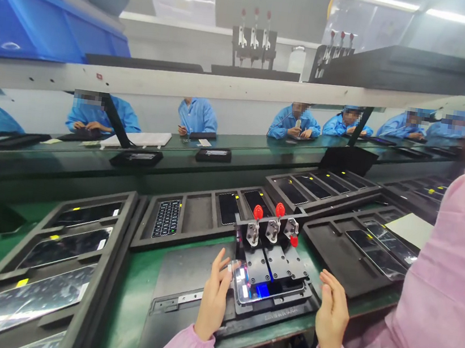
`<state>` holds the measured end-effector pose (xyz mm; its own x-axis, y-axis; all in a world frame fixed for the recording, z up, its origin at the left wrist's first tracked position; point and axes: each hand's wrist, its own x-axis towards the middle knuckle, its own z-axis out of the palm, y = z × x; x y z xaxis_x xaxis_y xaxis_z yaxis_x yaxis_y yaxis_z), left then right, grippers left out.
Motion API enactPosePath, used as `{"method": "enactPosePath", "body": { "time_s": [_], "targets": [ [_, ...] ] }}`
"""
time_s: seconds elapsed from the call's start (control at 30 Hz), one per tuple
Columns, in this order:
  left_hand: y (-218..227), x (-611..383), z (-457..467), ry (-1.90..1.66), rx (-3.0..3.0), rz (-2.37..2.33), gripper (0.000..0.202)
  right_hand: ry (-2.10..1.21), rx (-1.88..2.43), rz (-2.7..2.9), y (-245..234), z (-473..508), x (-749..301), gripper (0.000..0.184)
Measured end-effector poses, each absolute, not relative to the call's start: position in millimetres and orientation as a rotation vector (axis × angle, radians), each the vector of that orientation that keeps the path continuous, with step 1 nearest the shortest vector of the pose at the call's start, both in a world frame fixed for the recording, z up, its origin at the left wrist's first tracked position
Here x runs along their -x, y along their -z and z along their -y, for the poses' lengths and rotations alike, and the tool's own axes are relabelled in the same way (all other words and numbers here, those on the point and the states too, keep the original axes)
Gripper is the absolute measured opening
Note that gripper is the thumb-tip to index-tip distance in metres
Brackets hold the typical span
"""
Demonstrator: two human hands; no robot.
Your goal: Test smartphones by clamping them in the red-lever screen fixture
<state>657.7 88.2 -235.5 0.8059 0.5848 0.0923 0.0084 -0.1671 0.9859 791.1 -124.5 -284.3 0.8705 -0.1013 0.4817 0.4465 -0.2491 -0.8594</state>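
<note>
Phone (245,293) is sitting in the clamp fixture (277,266), lower centre of frame, plates (261,266) covering part of it. Front-edge lettering (281,314) is showing, too blurred to read. Left hand (215,294): fingers extending loosely by the phone, contact unclear. Right hand (332,312): fingers spreading slightly, empty. Yellow-tagged phones (66,247) are lying in tray (116,241), lower left. Pink-clad co-worker (451,271) is blocking far right.

Flat grey metal plates (279,263) hide part of a glossy rectangular glass panel (249,294), while the left edge crops a blue plastic crate (58,34)
</note>
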Motion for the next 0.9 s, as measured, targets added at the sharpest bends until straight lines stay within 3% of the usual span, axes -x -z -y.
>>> {"method": "enactPosePath", "body": {
  "time_s": [0.37, 0.9],
  "targets": [
    [235, -656, -86, -0.549, -1.653, -0.481, 0.049, 0.266, 1.750, 0.111, 300, 129, -791, 0.039],
    [238, -656, -87, -0.563, -1.679, -0.467, 0.051, 0.305, 1.796, 0.097, 301, 128, -790, 0.035]
  ]
}}
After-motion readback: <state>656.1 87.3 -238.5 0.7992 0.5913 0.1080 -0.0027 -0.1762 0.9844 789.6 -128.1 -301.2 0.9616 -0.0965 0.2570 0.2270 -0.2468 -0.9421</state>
